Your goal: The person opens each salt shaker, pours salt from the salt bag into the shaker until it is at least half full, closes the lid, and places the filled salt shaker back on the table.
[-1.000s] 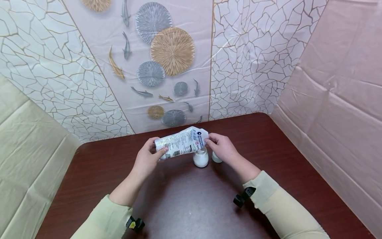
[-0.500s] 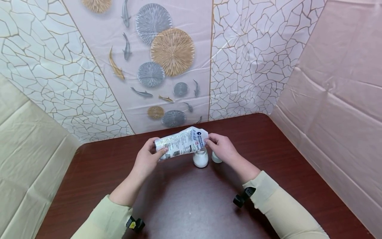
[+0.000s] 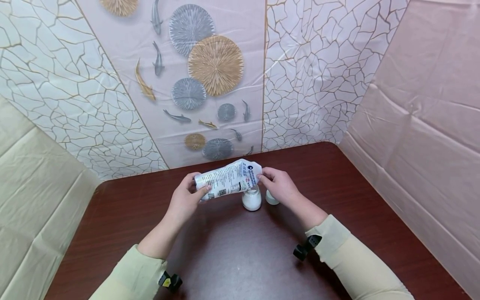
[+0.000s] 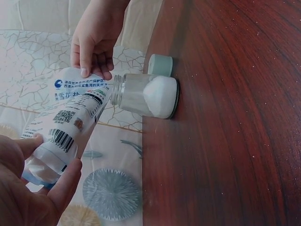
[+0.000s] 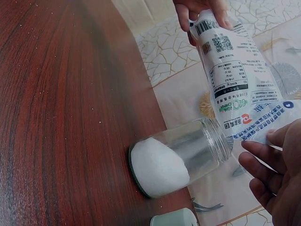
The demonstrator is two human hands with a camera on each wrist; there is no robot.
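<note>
A printed plastic bag of salt [image 3: 225, 180] is held tilted over a glass jar [image 3: 252, 200], its right end at the jar's mouth. My left hand [image 3: 186, 194] grips the bag's bottom end, thumb on the near face. With thumb and fingers my right hand [image 3: 279, 183] pinches the other end of the bag. Inside the jar, in the right wrist view, white salt [image 5: 159, 167] lies heaped against one side. The jar stands upright on the table, its threaded neck partly behind the bag in the head view. Whether salt is flowing cannot be told.
A pale green lid [image 4: 161, 65] lies on the table close to the jar, partly under my right hand in the head view. The dark red-brown table [image 3: 240, 258] carries some scattered white grains. Patterned cloth [image 3: 217, 125] hangs behind the table's far edge.
Both hands and the bag keep practically the same position over the jar. The head view shifts only slightly.
</note>
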